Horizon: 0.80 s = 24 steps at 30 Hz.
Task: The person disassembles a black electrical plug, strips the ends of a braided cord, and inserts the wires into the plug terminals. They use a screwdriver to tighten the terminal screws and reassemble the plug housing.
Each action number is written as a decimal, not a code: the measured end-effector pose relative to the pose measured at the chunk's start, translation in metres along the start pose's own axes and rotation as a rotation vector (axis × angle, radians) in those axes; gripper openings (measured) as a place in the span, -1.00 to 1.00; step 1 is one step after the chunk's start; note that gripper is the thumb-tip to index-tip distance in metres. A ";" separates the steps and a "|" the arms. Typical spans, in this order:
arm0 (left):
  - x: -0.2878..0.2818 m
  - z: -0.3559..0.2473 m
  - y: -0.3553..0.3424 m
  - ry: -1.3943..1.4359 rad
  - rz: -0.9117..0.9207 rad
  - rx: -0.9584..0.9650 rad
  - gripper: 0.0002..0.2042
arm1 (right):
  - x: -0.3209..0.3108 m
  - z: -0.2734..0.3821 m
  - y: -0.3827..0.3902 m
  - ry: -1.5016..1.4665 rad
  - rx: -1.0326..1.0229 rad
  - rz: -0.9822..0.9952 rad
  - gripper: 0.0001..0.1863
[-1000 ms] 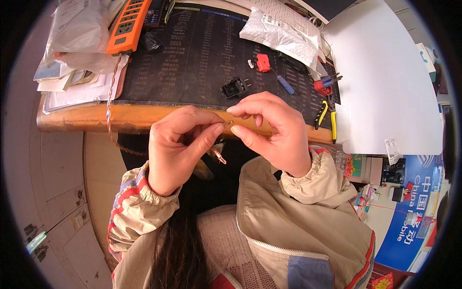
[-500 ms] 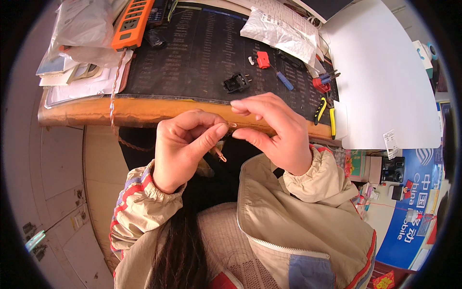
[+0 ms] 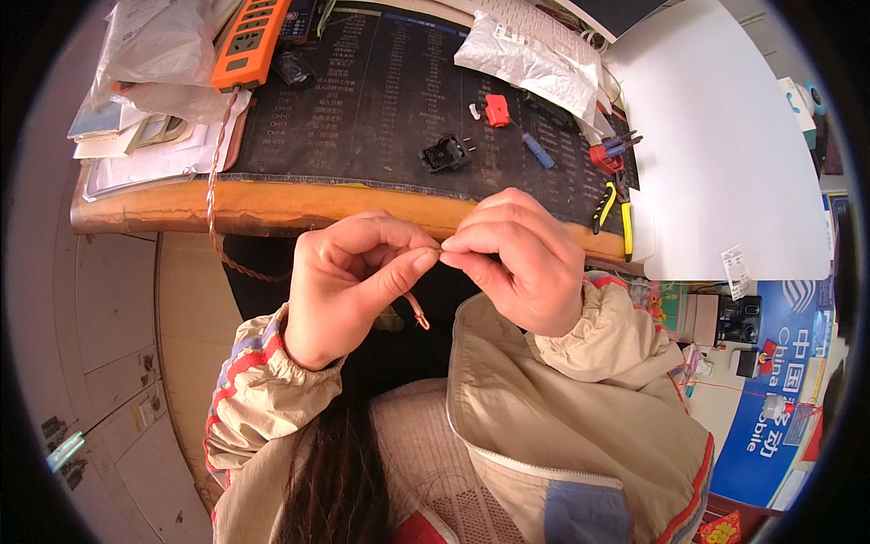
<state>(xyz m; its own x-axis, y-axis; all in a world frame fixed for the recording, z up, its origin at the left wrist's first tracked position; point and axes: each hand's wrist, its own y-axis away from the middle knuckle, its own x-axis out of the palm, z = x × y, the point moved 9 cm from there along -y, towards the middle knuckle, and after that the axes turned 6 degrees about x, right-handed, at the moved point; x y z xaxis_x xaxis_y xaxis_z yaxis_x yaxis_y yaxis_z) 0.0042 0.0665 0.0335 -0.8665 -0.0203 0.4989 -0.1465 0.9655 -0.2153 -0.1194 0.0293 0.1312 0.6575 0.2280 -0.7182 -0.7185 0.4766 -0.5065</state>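
My left hand (image 3: 349,281) is closed in a pinch on one strand of the wire, in front of the desk's near edge. A second copper-coloured strand of the wire (image 3: 418,313) hangs below its fingers, with a bent, bare end. Thumb and fingers of my right hand (image 3: 526,258) pinch the tip of the held strand and meet the left fingertips. That tip is mostly hidden. The twisted cord (image 3: 214,172) runs from an orange power strip (image 3: 246,45) down over the desk edge; its link to the wire in my hands is hidden.
On the dark desk mat (image 3: 344,118) lie an opened black plug (image 3: 445,153), a red plug part (image 3: 497,111) and a blue-handled screwdriver (image 3: 537,150). Yellow-and-black pliers (image 3: 625,218) rest at the right edge. Plastic bags and papers (image 3: 154,163) fill the left corner.
My right hand has moved left and closed its fingers on the wire's tip. The small copper loop seen between the hands is now covered. The hanging strand has swung slightly downward.
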 end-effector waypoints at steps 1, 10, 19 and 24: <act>0.000 -0.002 0.000 -0.004 0.003 0.017 -0.92 | 0.000 -0.001 0.002 -0.025 0.020 -0.002 -0.76; -0.011 0.005 -0.002 -0.278 0.000 0.044 -0.94 | 0.032 -0.053 0.020 -0.374 0.578 0.125 -0.86; -0.014 0.005 0.001 -0.323 -0.050 0.100 -0.94 | 0.012 -0.037 0.009 -0.219 0.372 0.078 -0.74; -0.010 0.006 0.001 -0.289 -0.042 0.092 -0.94 | 0.016 -0.030 0.005 -0.154 0.254 0.082 -0.83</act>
<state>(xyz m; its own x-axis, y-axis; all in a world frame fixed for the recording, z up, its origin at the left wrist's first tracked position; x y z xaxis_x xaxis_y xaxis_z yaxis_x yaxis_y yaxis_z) 0.0102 0.0658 0.0238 -0.9568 -0.1453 0.2521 -0.2161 0.9349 -0.2816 -0.1195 0.0102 0.1026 0.6404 0.3913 -0.6609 -0.7036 0.6439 -0.3005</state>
